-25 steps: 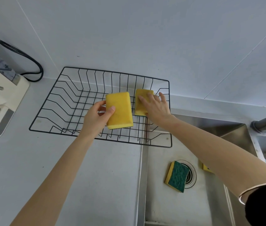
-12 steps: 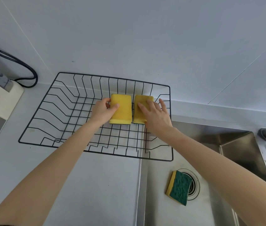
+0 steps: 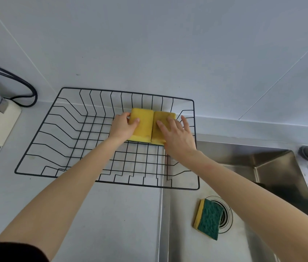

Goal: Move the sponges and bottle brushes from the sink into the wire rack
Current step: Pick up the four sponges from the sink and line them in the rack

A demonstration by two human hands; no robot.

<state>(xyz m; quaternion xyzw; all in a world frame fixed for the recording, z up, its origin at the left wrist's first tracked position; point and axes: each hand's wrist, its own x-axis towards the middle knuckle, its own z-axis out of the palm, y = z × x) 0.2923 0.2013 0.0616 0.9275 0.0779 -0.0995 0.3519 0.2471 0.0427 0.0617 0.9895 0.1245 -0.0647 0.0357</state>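
Two yellow sponges sit touching side by side at far right of wire rack (image 3: pixel 36 148): left hand (image 3: pixel 122 127) pinches left sponge (image 3: pixel 142 125), right hand (image 3: pixel 177 137) rests fingers spread on right sponge (image 3: pixel 161 120). Green-topped sponge (image 3: pixel 209 218) lies in sink (image 3: pixel 274 167), overlapping drain (image 3: pixel 226 214).

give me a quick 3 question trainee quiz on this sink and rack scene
1. True or false: both yellow sponges lie side by side in the wire rack.
2. Where is the green-topped sponge? A) in the rack B) in the sink by the drain C) on the counter
3. Fill in: the right hand rests on the ____ of the two yellow sponges.

Key:
1. True: left yellow sponge and right yellow sponge touch; the left hand grips the left one.
2. B: green-topped sponge, sink, drain.
3. right
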